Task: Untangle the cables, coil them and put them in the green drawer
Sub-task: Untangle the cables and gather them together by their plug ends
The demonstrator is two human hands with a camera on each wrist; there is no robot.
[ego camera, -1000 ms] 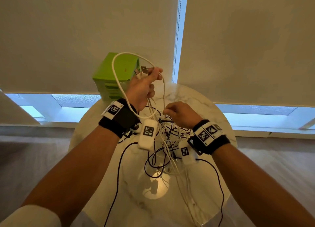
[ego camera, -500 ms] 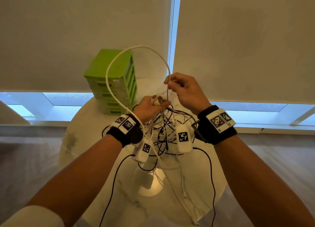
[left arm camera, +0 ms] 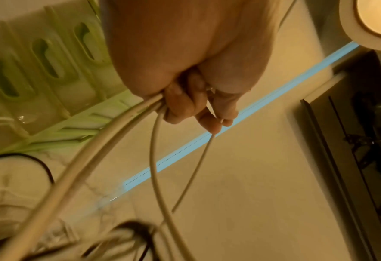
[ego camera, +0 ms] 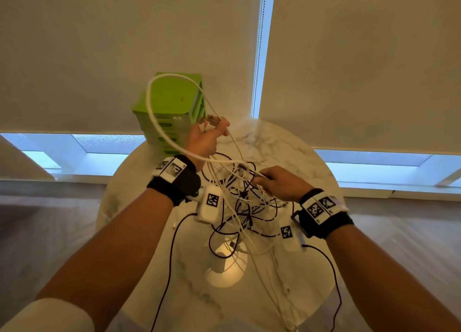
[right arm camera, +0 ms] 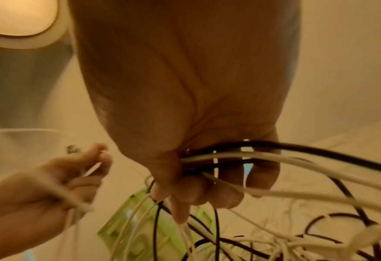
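A tangle of white and black cables lies on the round marble table. My left hand is raised near the green drawer unit and grips a white cable that arcs up in a big loop; its plug ends stick out above the fingers. In the left wrist view the fingers are curled round several white strands. My right hand is low over the tangle, its fingers curled round a bundle of black and white cables.
The green drawer unit stands at the table's far left edge with its drawers closed. Roller blinds hang behind the table. A lamp's reflection glows on the near tabletop. Thin black leads trail from my wristbands.
My left hand rose and moved back toward the drawer unit with the white cable. My right hand dropped from the top of the loop down into the tangle and gripped a bundle.
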